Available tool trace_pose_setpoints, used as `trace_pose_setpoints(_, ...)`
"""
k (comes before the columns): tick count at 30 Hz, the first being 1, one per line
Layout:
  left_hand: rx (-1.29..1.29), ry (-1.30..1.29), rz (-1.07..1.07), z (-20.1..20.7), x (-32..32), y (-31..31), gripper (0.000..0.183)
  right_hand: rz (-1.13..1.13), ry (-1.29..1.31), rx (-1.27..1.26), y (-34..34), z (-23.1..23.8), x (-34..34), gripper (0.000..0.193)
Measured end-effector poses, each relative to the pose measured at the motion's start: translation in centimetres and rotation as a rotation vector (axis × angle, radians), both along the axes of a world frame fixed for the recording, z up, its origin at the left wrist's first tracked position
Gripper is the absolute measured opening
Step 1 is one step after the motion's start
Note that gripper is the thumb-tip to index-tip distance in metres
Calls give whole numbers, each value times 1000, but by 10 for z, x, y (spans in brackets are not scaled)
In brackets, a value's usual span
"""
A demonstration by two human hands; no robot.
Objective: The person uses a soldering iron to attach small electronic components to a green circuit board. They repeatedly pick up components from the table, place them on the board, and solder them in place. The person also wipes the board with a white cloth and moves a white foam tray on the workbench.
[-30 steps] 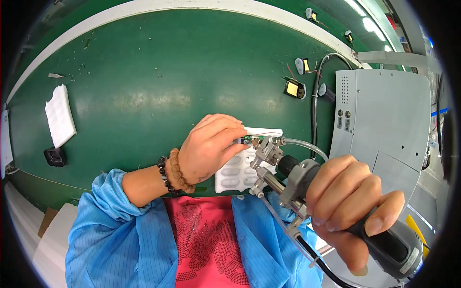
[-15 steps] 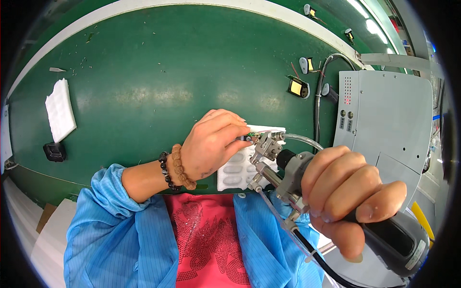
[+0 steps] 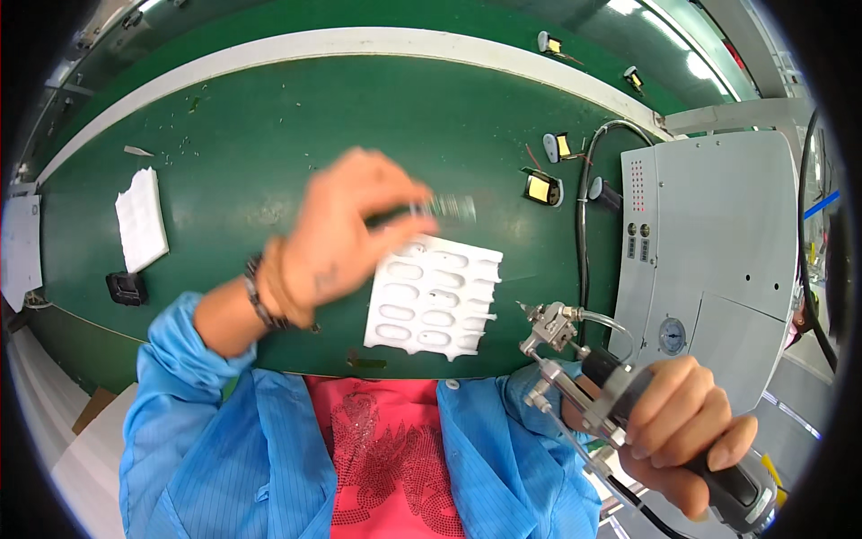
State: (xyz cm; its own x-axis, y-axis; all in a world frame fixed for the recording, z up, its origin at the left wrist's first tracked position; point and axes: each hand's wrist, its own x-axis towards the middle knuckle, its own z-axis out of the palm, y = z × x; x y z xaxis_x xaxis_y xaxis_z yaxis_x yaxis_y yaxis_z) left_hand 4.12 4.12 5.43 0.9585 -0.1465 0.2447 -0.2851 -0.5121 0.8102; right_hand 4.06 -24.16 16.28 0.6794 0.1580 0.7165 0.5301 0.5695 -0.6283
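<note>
L hand is motion-blurred above the green worktop, fingers pinched shut on a small dark part, just off the white blister tray at its 12 o'clock. R hand at 4 o'clock, fingers wrapped tight round the dispensing gun, nozzle toward the tray. Risks, as I judge: the fast-moving pinch could drop the part; the gun's hose could snag nr the grey control box.
</note>
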Motion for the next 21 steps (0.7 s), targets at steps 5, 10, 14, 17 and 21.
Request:
trace_pose_setpoints(5, 124, 80, 266, 5, 133, 46, 24, 9, 27, -52, -1, -6, 4, 33)
trace_pose_setpoints(10, 470, -478, 246, 4, 221, 9, 30, 60, 12, -138, -3, 4, 9, 42)
trace_pose_setpoints(14, 427, -380, -153, -60, 277, -47, 33, 77, 26, -167, -4, 2, 16, 39)
trace_pose_setpoints(17, 535, -224, -201, -72, 300, -64, 31, 39, 50, -179, -4, 4, 16, 37)
trace_pose_setpoints(21, 655, -176, -88, -69, 314, -63, 28, 39, 53, -176, -4, 3, 17, 36)
